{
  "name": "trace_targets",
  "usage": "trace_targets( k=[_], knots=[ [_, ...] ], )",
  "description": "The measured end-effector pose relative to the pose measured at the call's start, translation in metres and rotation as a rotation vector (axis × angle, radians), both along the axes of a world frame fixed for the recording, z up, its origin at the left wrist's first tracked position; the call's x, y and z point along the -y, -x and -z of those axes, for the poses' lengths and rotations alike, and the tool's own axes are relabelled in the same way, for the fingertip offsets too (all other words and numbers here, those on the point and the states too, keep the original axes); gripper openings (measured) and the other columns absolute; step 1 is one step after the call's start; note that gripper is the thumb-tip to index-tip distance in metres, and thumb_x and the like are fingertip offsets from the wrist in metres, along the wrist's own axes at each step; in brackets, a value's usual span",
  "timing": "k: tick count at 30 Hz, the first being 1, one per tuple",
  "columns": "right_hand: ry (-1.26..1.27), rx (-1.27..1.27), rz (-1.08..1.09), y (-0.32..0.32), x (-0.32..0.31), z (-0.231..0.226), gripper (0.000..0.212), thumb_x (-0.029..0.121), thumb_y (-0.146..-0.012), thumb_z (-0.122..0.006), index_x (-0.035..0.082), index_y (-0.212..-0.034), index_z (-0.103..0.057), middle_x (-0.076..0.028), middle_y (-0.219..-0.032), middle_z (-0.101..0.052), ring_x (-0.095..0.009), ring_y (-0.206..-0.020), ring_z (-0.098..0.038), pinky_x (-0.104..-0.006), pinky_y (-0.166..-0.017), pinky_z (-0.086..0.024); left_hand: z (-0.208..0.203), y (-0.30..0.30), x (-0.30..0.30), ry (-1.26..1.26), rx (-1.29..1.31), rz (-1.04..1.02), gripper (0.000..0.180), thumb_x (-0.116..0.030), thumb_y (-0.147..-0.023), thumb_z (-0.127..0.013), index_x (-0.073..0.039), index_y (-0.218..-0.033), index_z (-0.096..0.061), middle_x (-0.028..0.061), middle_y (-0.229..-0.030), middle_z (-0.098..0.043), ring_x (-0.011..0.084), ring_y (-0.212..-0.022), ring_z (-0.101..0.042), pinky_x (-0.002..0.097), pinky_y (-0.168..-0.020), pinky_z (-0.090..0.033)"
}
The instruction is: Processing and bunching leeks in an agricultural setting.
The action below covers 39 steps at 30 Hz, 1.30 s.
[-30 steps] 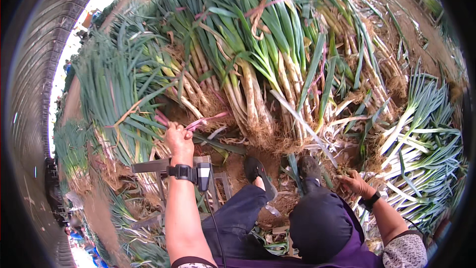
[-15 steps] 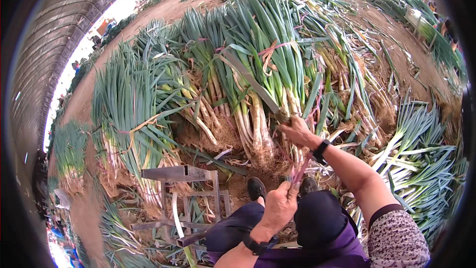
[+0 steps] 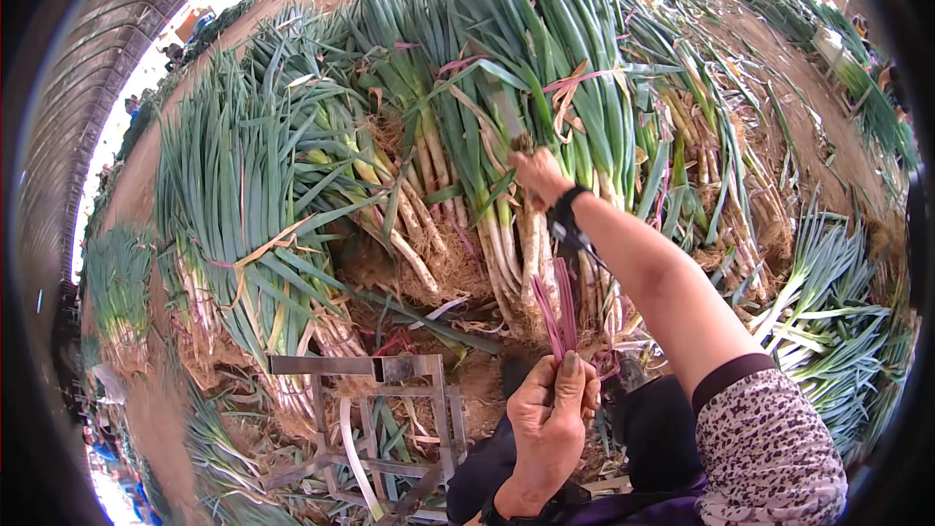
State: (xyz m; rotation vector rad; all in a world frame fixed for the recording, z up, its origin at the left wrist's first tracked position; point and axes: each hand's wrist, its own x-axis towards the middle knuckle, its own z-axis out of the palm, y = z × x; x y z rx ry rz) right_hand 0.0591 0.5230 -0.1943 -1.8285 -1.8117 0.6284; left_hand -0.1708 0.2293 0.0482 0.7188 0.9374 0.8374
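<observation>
My left hand (image 3: 550, 424) is closed, pinching a few flat pinkish-purple tie strips (image 3: 553, 317) that stick up from the fingers. Farther out, my right hand (image 3: 542, 176) grips the handle of a long knife. Its blade (image 3: 509, 115) points away over the leaves, partly lost among them. Just beneath and beyond that hand stand bundles of long green onions (image 3: 594, 68), white stems and roots toward me. One bundle has a pink tie (image 3: 582, 80) around its leaves. Whether the blade touches any onion, I cannot tell.
A metal frame stool (image 3: 326, 366) stands left of my knees. More onion bundles (image 3: 239, 166) lean at the left. Loose onions (image 3: 828, 321) lie in a heap at the right. Dirt ground (image 3: 156, 409) shows between piles, strewn with trimmings.
My right hand has moved away and left with the knife, whose blade now looks shorter. My left hand has the tie strips raised upright. The view has shifted slightly.
</observation>
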Motion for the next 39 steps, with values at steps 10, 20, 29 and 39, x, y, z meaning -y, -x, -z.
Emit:
trace_targets(
  k=[10, 20, 29, 39],
  knots=[
    [0.373, -1.159, 0.171, 0.049, 0.142, -0.132, 0.052, 0.043, -0.095, -0.04, 0.015, -0.052, -0.037, -0.001, -0.035, -0.034, -0.013, -0.026, -0.033, -0.0274, -0.026, -0.027, 0.002, 0.021, -0.009, 0.012, 0.002, -0.011, 0.026, -0.022, -0.097, -0.048, -0.002, -0.083, -0.057, 0.0014, -0.066, -0.054, 0.0061, -0.056, -0.046, 0.0197, -0.052, -0.036],
    [0.506, -0.401, 0.363, 0.0, 0.341, -0.134, 0.035, 0.033, -0.084, -0.058, -0.002, -0.083, -0.059, -0.005, -0.056, -0.051, -0.011, -0.047, -0.048, -0.0288, -0.042, -0.041, 0.008, -0.005, -0.007, -0.045, -0.011, 0.058, 0.026, -0.022, -0.096, -0.049, -0.003, -0.08, -0.056, -0.0003, -0.064, -0.052, 0.0054, -0.054, -0.043, 0.0191, -0.051, -0.035],
    [0.173, -0.479, 0.542, -0.025, 0.299, -0.054, 0.024, 0.026, -0.084, -0.056, 0.003, -0.091, -0.058, -0.004, -0.059, -0.051, -0.015, -0.053, -0.05, -0.033, -0.05, -0.041, 0.006, -0.029, 0.0, -0.044, -0.045, 0.157, 0.026, -0.022, -0.096, -0.049, -0.002, -0.08, -0.055, 0.0016, -0.065, -0.052, 0.0068, -0.057, -0.045, 0.0196, -0.054, -0.035],
    [-0.176, 0.605, 0.195, -0.091, 0.153, 0.024, 0.033, 0.003, -0.079, -0.049, 0.011, -0.11, -0.057, -0.015, -0.074, -0.06, -0.03, -0.073, -0.063, -0.0391, -0.066, -0.051, -0.007, -0.047, 0.002, -0.036, -0.092, 0.243, 0.027, -0.023, -0.096, -0.05, 0.0, -0.081, -0.056, 0.0025, -0.067, -0.054, 0.0063, -0.058, -0.046, 0.0203, -0.055, -0.037]
  ],
)
